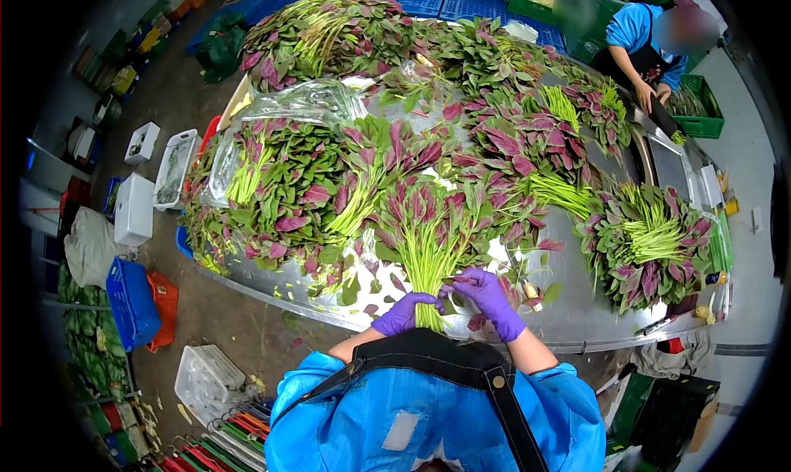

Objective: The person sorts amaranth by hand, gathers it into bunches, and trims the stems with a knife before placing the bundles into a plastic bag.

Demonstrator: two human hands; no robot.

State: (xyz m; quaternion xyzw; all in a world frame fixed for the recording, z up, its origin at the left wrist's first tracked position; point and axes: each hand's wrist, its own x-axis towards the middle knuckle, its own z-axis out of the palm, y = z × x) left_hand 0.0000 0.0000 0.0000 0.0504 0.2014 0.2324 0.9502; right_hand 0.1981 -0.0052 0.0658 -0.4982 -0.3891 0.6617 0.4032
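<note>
A bunch of red amaranth stands upright before my chest, its purple-green leaves fanned away from me and its pale stems towards me. My left hand, in a purple glove, is wrapped around the lower stems. Just to the right of those stems, my gloved right hand has its thumb and fingers pinched together on a small dark leaf. Loose leaves and white scraps lie on the metal table around both hands.
More amaranth heaps cover the table, with a stacked pile at right. A clear plastic bag lies at left. A co-worker handles greens beside a green crate. Blue and red crates stand on the floor.
</note>
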